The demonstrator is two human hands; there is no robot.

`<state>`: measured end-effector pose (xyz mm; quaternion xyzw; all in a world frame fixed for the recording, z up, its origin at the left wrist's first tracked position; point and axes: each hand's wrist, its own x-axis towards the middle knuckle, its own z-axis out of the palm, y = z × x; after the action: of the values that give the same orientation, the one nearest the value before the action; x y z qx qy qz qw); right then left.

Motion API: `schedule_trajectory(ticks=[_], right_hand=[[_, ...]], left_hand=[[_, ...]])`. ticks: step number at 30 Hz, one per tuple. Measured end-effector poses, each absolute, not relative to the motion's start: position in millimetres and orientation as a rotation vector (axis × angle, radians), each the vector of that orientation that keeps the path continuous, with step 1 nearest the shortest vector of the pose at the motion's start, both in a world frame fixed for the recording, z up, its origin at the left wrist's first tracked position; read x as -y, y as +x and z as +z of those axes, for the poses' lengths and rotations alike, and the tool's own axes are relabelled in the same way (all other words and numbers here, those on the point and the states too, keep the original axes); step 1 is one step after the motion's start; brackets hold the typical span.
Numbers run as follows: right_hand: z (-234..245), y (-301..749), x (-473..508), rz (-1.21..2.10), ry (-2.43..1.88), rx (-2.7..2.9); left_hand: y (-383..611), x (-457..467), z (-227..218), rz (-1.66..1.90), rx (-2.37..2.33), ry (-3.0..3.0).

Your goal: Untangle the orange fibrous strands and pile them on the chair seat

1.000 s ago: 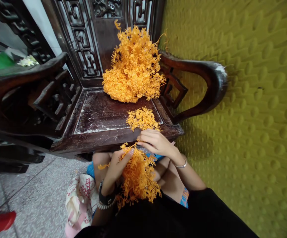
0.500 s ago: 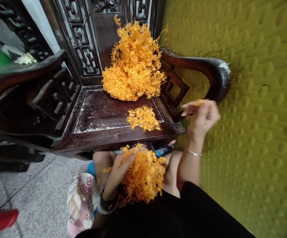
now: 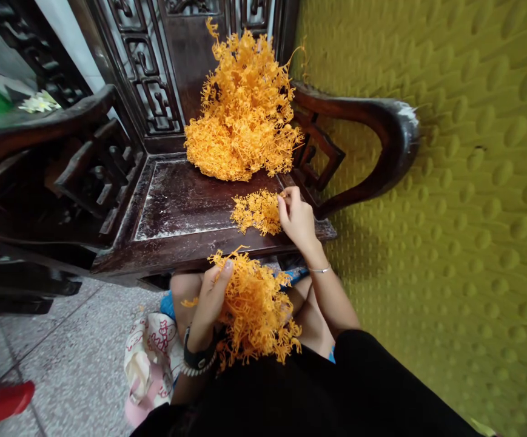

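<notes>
My left hand [image 3: 212, 296] is closed on a big bunch of orange plastic sprigs [image 3: 258, 309], thin and branching, that rests over my lap. One thin strand sticks up near the thumb. On the seat of a dark wooden chair [image 3: 176, 200] lies a small flat pile of orange pieces [image 3: 256, 212]. At its right edge is my right hand [image 3: 297, 212], fingertips pinched together, with a bit of orange at the tips; the fingers partly hide it. Behind the small pile rises a tall heap of the same orange sprigs [image 3: 245, 115] against the chair's back.
A curved armrest [image 3: 381, 115] stands at the right, beside an olive-green textured wall covering [image 3: 463, 212]. Another carved armrest [image 3: 85, 115] is at the left. On the floor are a printed cloth bag [image 3: 154, 346] and a red object [image 3: 3, 400]. White flowers [image 3: 40, 102] lie far left.
My right hand has swung left and inward, from beside the armrest to the small pile on the seat. My left hand keeps hold of the bunch and has shifted slightly.
</notes>
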<state>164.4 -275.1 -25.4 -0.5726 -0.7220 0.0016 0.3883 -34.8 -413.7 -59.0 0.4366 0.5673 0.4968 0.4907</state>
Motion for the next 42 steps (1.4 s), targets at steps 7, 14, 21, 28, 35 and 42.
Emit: schedule_trajectory(ticks=[7, 14, 21, 28, 35, 42], right_hand=[[-45.5, 164.5, 254.8, -0.129, -1.602, 2.143], [-33.3, 163.4, 265.8, -0.018, -1.371, 1.844], [16.6, 140.9, 319.4, 0.814, -0.435, 2.443], [3.1, 115.3, 348.7, 1.029, -0.613, 2.028], [43.7, 152.1, 335.1, 0.924, -0.388, 1.196], [32.2, 176.8, 305.3, 0.651, -0.773, 1.421]], left_hand=[[-35.1, 408.9, -56.5, 1.243, -1.352, 1.282], [-36.3, 402.8, -50.1, 1.061, -1.423, 1.713], [-36.4, 399.3, -47.4, 0.937, -1.456, 1.709], [-42.5, 408.4, -45.7, 1.027, -1.333, 1.617], [-42.7, 429.0, -50.4, 0.961, -1.046, 1.568], [-59.9, 420.7, -61.6, 1.190, -1.091, 1.533]])
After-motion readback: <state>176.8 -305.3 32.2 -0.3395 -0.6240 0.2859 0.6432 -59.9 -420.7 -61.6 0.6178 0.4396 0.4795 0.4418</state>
